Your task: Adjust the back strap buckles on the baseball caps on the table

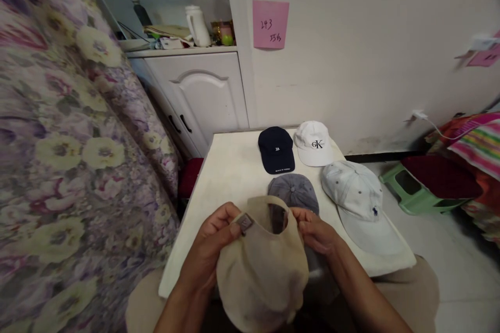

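Note:
A beige cap (261,270) is held up over the near edge of a small white table (230,166), its back strap turned away from me. My left hand (213,242) pinches the strap's metal buckle (246,223). My right hand (314,231) grips the other end of the strap. Behind the beige cap a grey cap (292,191) lies on the table, partly hidden. Farther back lie a navy cap (276,150) and a white cap (314,143) with black letters. A pale blue cap (361,203) lies at the right.
A flower-patterned curtain (66,140) hangs along the left. A white cabinet (199,93) with a jug and clutter stands at the back. A pink note (270,24) is stuck on the wall. A green stool (414,190) and striped bedding (476,151) are on the right.

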`<state>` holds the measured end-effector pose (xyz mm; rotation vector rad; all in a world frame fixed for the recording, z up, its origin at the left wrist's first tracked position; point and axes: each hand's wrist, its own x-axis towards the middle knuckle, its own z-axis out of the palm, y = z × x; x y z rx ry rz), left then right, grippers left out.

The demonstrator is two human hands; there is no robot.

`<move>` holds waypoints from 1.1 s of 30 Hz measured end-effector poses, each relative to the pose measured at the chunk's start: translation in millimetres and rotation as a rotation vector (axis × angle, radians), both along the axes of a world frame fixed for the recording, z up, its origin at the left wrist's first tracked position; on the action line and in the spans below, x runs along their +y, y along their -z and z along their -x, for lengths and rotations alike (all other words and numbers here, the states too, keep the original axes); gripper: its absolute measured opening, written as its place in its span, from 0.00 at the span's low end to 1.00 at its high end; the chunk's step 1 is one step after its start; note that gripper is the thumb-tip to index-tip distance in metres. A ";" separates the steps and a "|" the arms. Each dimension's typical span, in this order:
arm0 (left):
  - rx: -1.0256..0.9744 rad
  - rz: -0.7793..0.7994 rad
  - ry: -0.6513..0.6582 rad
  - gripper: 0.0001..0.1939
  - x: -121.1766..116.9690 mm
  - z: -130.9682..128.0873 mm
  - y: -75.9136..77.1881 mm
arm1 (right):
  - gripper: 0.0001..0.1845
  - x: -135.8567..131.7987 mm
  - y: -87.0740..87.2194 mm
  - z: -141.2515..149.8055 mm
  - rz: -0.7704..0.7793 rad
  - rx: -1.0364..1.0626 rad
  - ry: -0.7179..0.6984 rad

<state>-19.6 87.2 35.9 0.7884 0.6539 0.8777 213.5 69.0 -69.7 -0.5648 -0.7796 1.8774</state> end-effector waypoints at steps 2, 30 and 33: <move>0.002 -0.002 -0.052 0.12 6.2 3.0 -0.2 | 0.27 -0.1 10.0 2.6 0.035 0.039 0.017; -0.087 0.280 -0.258 0.09 69.1 63.3 81.5 | 0.19 26.0 17.2 49.9 0.096 0.116 0.161; -0.150 0.361 -0.112 0.08 62.3 65.8 100.3 | 0.17 30.5 16.9 52.2 0.131 0.137 0.190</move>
